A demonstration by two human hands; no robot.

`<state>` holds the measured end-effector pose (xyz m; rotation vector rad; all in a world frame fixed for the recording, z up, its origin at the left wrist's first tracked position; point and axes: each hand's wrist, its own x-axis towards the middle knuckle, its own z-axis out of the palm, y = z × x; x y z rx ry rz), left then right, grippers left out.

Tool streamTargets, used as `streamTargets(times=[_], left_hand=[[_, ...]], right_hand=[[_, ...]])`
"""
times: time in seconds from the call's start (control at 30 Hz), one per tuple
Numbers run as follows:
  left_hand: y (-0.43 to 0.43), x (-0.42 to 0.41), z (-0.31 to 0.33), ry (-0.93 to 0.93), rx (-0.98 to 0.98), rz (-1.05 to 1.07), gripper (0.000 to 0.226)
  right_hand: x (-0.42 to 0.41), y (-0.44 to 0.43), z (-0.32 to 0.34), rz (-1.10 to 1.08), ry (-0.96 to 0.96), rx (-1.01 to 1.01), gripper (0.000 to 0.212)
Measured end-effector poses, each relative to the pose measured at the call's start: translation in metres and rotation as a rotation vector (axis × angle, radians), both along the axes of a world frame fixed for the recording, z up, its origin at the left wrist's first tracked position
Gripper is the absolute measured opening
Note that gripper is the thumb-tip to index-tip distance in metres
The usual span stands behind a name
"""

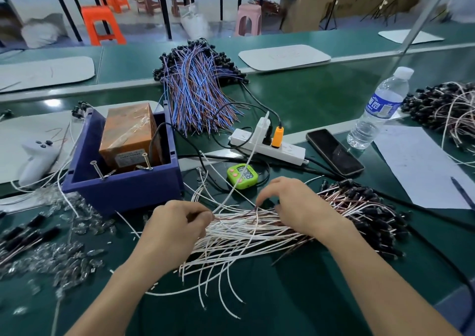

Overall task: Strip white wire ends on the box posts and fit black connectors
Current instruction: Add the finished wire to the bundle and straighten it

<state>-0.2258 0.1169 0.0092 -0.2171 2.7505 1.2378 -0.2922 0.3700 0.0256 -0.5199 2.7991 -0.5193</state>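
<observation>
Left hand (177,222) pinches white wires (244,235) lying left-right, black connectors (372,215) pointing right

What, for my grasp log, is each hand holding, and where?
Left hand pinches white wires mid-length; right hand rests curled fingers on them, grip unclear.

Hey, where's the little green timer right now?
Head view, centre: the green timer sits just in front of the white power strip, right of the blue box.
</observation>
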Motion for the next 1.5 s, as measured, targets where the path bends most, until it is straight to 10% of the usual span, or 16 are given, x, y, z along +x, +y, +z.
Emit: streamTargets(times=[0.2, 0.47, 0.57, 0.67, 0.87, 1.03, 1.23, 1.5], left_hand=[[0.003, -0.001, 0.006, -0.032, 0.136, 0.017, 0.026], [0.009, 0.007, 0.024, 0.262, -0.749, 0.114, 0.035], [0.034, 0.005, 0.032, 0.523, -0.501, -0.037, 0.035], [0.066, -0.004, 0.024, 0.353, -0.251, -0.381, 0.071], [0.12, -0.025, -0.021, 0.166, -0.369, -0.754, 0.116], [0.124, -0.033, -0.034, 0.239, -0.347, -0.678, 0.101], [0.119, -0.038, -0.026, 0.349, -0.252, -0.551, 0.06], [0.144, -0.054, -0.016, 0.344, -0.417, -0.769, 0.064]], right_hand=[[-0.008, -0.011, -0.006, 0.076, 0.093, 0.086, 0.038], [0.002, 0.024, 0.03, -0.2, 0.357, 0.043, 0.022], [0.009, 0.067, 0.051, -0.36, 0.403, 0.072, 0.027], [0.015, 0.105, 0.06, -0.444, 0.31, 0.136, 0.032], [0.03, 0.125, 0.041, -0.473, 0.133, 0.183, 0.029], [0.036, 0.132, 0.03, -0.495, 0.183, 0.049, 0.034], [0.034, 0.106, 0.005, -0.224, 0.034, 0.092, 0.105], [0.032, 0.114, -0.015, -0.256, 0.187, -0.053, 0.053]])
